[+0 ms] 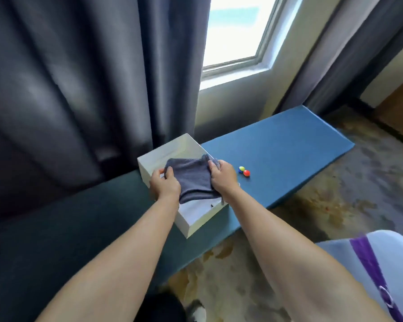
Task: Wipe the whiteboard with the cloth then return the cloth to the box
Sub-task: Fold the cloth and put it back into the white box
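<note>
Dark grey curtains (68, 89) hang along the wall at the left and beside a bright window (237, 31). Below them runs a long blue padded bench (289, 145), with patterned carpet (358, 194) on the floor to its right. On the bench, near the curtain, sits an open white box (163, 156), its near corner reaching toward the bench's front edge. A flat white sheet lies inside at the near end; whether it is the whiteboard cannot be told.

Over the open box a grey cloth (191, 180) is stretched between both hands. The left hand (165, 184) has its grip clenched on the cloth's left edge, thumb on top and fingers curled beneath. The right hand (223, 176) pinches the cloth's right edge in the same closed grip, knuckles up. The cloth sags a little between them, its lower part drooping into the box.

Just right of the box, on the bench, lie small round magnets (244, 171), yellow, blue and red, touching one another.
</note>
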Action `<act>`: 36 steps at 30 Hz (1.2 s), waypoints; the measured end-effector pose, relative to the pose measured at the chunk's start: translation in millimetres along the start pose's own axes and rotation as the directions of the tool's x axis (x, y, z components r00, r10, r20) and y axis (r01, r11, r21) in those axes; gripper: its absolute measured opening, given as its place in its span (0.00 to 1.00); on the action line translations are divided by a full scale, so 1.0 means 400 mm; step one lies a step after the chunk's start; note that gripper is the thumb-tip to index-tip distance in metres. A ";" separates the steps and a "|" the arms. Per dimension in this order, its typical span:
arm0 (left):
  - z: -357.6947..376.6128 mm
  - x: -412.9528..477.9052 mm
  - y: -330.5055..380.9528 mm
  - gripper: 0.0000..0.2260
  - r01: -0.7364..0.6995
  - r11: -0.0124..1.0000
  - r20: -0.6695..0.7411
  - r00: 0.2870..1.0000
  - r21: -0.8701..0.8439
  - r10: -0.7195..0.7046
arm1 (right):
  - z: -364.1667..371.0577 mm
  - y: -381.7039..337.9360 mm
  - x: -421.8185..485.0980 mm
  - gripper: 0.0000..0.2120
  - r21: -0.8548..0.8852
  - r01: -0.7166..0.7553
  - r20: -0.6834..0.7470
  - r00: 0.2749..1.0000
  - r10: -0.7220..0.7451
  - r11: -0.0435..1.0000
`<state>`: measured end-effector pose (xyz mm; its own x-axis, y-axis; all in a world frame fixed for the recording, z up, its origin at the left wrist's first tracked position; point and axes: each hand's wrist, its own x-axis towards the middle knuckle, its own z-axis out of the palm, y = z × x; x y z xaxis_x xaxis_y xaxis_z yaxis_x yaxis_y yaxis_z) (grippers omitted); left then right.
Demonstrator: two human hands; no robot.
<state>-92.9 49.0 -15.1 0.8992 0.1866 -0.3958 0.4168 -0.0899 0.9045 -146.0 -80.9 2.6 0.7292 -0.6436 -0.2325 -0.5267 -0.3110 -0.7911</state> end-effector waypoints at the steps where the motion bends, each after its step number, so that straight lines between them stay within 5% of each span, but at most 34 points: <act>1: 0.012 0.026 -0.002 0.05 0.009 1.000 -0.039 0.999 0.008 -0.009 | 0.013 -0.004 0.031 0.19 -0.065 0.029 0.038 0.999 -0.027 0.997; 10: 0.154 0.137 -0.095 0.08 0.158 0.984 -0.292 0.948 0.076 -0.130 | 0.080 0.036 0.270 0.14 -0.355 0.265 0.323 0.935 -0.148 0.896; 16: 0.200 0.168 -0.144 0.09 0.137 0.909 -0.390 0.920 0.393 0.030 | 0.139 0.093 0.368 0.11 -0.366 0.305 0.499 0.862 -0.091 0.879; 22: 0.265 0.160 -0.252 0.09 0.418 0.802 -0.548 0.825 0.426 -0.139 | 0.182 0.173 0.413 0.01 -0.361 0.287 0.664 0.747 0.028 0.887; 26: 0.266 0.175 -0.287 0.05 0.384 0.858 -0.558 0.817 0.341 -0.144 | 0.198 0.188 0.422 0.16 -0.343 0.241 0.672 0.738 0.058 0.908; 28: 0.260 0.170 -0.281 0.06 0.314 0.899 -0.553 0.827 0.304 -0.102 | 0.186 0.185 0.414 0.30 -0.312 0.425 0.697 0.710 -0.100 0.850; 30: 0.256 0.163 -0.278 0.11 0.203 0.888 -0.481 0.876 0.413 0.023 | 0.171 0.189 0.401 0.35 -0.277 0.665 0.756 0.596 -0.270 0.694; 32: 0.257 0.145 -0.282 0.19 0.109 0.797 -0.354 0.925 0.594 0.138 | 0.164 0.204 0.380 0.31 -0.257 0.806 0.845 0.456 -0.281 0.533; 36: 0.265 0.109 -0.307 0.23 -0.008 0.285 -0.072 0.960 0.959 0.270 | 0.180 0.238 0.369 0.24 -0.327 0.859 0.926 0.375 -0.047 0.394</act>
<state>-90.7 -35.4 -160.2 0.9662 0.2257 -0.1243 0.2394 -0.9648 0.1087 -57.2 -155.0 -147.9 0.7024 0.4212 -0.5738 0.2756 -0.9042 -0.3263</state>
